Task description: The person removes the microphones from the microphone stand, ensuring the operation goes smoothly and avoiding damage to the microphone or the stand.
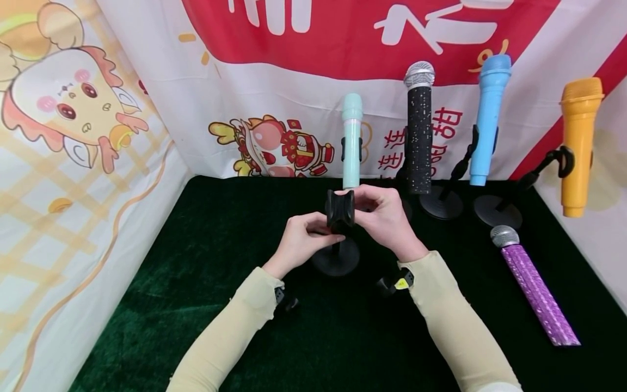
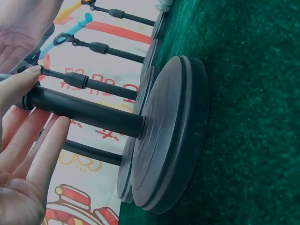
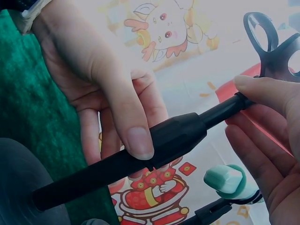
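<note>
A black microphone stand rises between the two hands, its round base [image 2: 173, 136] on the green cloth. My left hand [image 1: 305, 242] grips the pole [image 3: 93, 180] at its thicker collar [image 3: 180, 136], thumb on one side and fingers on the other. Higher up, my right hand [image 1: 387, 218] pinches the thin upper rod [image 3: 222, 112] just under the forked clip [image 1: 340, 208]. The clip has two curved prongs with nothing between them. Behind the stand, a mint-green microphone [image 1: 351, 141] sits upright in another holder.
To the right, a black speckled microphone [image 1: 419, 139], a blue one [image 1: 490, 120] and an orange one [image 1: 580, 147] are held on stands. A purple glittery microphone [image 1: 539, 294] lies on the green cloth [image 1: 196, 305]. A printed backdrop [image 1: 303, 65] hangs behind.
</note>
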Action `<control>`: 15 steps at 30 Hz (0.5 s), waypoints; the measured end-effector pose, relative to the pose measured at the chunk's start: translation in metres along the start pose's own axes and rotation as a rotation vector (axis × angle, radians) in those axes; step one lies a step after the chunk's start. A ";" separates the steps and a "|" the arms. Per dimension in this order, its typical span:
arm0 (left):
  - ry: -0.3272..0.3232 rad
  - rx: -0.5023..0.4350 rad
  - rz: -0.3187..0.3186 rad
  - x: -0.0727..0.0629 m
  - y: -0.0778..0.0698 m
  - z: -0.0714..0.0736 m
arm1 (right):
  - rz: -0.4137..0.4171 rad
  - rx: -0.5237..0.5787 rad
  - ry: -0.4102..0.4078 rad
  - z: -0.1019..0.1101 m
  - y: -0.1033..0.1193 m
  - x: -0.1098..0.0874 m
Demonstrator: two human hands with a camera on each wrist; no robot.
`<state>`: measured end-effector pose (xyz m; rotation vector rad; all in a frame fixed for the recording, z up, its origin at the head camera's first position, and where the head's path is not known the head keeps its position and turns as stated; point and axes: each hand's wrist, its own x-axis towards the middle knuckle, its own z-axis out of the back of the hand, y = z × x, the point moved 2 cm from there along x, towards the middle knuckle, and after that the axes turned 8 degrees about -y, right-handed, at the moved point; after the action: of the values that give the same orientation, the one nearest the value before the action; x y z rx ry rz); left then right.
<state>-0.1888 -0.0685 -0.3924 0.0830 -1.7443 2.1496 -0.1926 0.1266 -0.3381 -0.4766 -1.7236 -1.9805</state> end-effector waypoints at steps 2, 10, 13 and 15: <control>-0.007 0.004 -0.001 0.000 0.001 0.000 | -0.011 0.001 -0.003 0.000 0.000 -0.001; -0.007 0.017 -0.002 0.000 0.003 0.000 | -0.014 -0.016 -0.012 -0.003 0.013 -0.004; -0.014 0.031 0.003 0.002 0.011 -0.001 | -0.015 -0.016 -0.010 -0.004 0.023 -0.005; -0.018 0.035 0.000 0.004 0.018 -0.002 | -0.013 -0.016 -0.008 -0.004 0.026 -0.005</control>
<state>-0.1983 -0.0689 -0.4086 0.1117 -1.7163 2.1862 -0.1736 0.1202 -0.3203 -0.4801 -1.7215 -2.0051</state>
